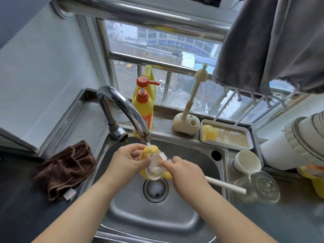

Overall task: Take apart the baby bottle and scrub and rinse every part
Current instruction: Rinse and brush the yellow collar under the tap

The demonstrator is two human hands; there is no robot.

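Over the steel sink [196,155], my left hand [128,160] grips a yellow bottle collar with its clear teat [154,163], held under the thin stream from the tap [126,109]. My right hand [185,171] holds a white-handled brush [226,185], whose bristles press against the teat. The handle sticks out to the right over the sink rim. A clear bottle part [263,185] lies on the right counter beside a white cup [247,161]. Another yellow part [209,132] sits in the white tray [249,135].
A yellow pump soap bottle [144,100] stands behind the tap. A cream brush holder [185,123] with a thin brush sits on the sill. A brown cloth [64,169] lies left of the sink. A grey towel [273,41] hangs top right.
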